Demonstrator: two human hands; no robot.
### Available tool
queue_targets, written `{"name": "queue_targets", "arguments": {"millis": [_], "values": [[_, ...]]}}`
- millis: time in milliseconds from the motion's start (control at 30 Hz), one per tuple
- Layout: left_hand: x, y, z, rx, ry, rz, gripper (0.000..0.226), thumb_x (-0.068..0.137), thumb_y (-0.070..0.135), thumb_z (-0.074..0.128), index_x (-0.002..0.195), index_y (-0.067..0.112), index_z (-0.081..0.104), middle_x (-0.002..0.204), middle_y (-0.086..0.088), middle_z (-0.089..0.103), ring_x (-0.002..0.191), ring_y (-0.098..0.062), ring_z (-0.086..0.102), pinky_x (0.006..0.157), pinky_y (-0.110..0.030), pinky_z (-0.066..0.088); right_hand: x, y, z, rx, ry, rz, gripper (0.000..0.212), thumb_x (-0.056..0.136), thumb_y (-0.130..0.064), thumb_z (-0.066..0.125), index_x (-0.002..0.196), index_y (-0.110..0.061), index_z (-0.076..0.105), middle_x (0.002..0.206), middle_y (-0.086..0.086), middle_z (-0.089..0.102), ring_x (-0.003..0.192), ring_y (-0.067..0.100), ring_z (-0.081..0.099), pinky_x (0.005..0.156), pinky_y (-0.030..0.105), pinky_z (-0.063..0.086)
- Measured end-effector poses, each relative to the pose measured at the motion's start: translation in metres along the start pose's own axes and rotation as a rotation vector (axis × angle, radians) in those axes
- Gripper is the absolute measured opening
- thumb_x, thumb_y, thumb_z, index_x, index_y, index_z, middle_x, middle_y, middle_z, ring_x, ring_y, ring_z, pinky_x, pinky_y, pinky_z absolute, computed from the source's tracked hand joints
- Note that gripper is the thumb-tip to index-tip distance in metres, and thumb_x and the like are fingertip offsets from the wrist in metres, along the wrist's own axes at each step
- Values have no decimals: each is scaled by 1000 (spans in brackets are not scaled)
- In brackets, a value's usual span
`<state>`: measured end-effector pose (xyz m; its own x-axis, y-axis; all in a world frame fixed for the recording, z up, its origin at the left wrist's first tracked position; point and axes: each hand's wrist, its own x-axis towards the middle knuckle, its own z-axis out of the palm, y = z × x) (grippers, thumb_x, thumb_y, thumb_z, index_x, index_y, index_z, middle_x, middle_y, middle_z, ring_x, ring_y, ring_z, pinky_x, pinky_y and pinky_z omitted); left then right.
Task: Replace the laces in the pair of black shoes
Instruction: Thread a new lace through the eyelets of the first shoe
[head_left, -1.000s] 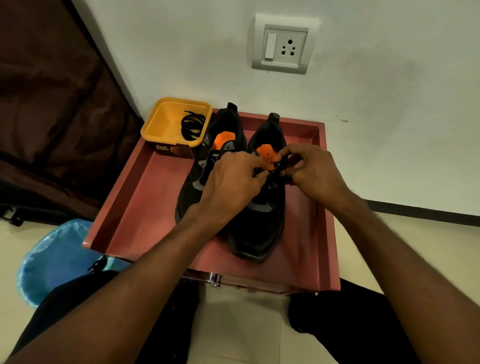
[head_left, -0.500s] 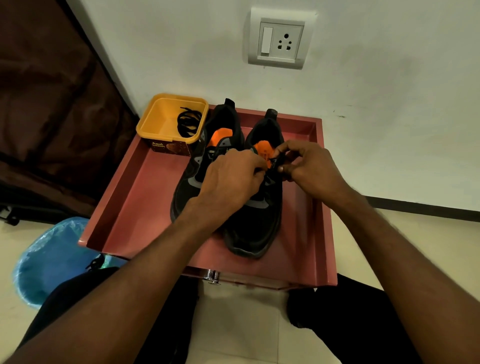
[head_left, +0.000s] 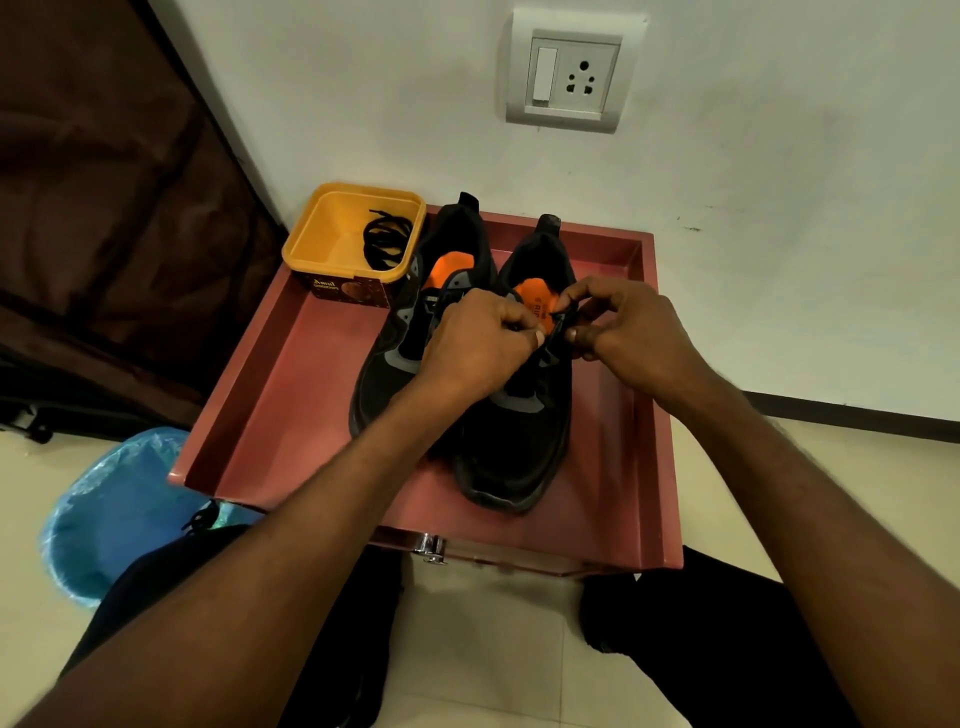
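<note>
My left hand (head_left: 480, 343) and right hand (head_left: 626, 332) both pinched the black lace (head_left: 562, 325) over the right shoe (head_left: 519, 415), fingers curled tight

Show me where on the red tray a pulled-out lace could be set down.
Bare floor of the red tray lies left of the left shoe, in front of the yellow tub. A narrower strip runs right of the right shoe. It is crowded mid-tray, where the left hand and right hand work the lace.
</note>
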<state>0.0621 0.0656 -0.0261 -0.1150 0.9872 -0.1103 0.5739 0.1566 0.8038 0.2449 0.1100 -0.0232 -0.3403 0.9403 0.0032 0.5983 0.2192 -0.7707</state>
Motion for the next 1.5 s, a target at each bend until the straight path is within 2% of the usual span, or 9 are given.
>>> {"name": "queue_targets", "arguments": {"millis": [167,300,533,800,1000,1133,1233,1333,1500], "values": [[-14,7,3,321,144,90,17,95,39,71,112,39,75,99,10,74,86,-16,69,73,-38,59,-2,-4,1,14,10,4,28,89,0,75,105,-23,75,85,-12,72,70,0,71,64,10,52],[-17,10,9,445,260,186,14,97,37,69,108,29,74,105,4,62,98,-19,62,73,-34,51,-2,-5,2,13,19,19,30,89,1,75,104,-24,75,86,-13,72,71,-2,71,64,8,52],[-5,-5,18,240,123,193,4,95,13,71,93,12,73,103,-2,44,105,-23,45,92,-46,51,-5,-6,4,6,72,46,30,87,0,76,97,-29,74,81,-9,72,68,1,71,65,17,53],[-9,-6,11,240,137,227,11,91,30,76,93,19,76,99,4,45,104,-20,45,92,-50,49,-6,-8,6,-19,85,42,30,86,-2,76,99,-29,75,83,-11,72,70,1,70,64,14,53],[-8,-5,9,224,133,284,15,94,31,72,105,23,78,97,5,44,104,-20,45,90,-50,47,-7,-11,0,-15,82,77,35,89,-3,74,110,-31,70,84,-4,74,72,8,74,75,34,63],[-1,-6,-7,323,263,284,22,100,26,63,118,36,72,104,5,50,107,-16,48,85,-37,37,-17,-20,-10,105,55,165,5,97,-17,71,100,-20,70,82,0,76,70,11,76,76,37,64],[3,-11,-17,276,153,251,43,99,7,56,119,42,71,104,3,58,100,-18,57,89,-45,48,-28,-22,-2,-35,12,112,12,91,-38,78,86,-28,76,77,-9,75,72,3,73,74,27,58],[3,-13,-21,328,45,295,61,90,-12,53,118,38,73,102,-2,55,91,-21,57,77,-45,54,-28,-23,9,-53,50,94,10,88,-34,81,85,-26,77,75,-10,73,70,3,71,71,23,57],[3,-12,-22,388,-9,298,48,95,-8,53,116,32,71,106,-7,52,90,-24,56,70,-36,51,-22,-21,1,-40,54,119,10,91,-22,79,80,-24,77,73,-8,74,66,4,72,74,26,60]]}}
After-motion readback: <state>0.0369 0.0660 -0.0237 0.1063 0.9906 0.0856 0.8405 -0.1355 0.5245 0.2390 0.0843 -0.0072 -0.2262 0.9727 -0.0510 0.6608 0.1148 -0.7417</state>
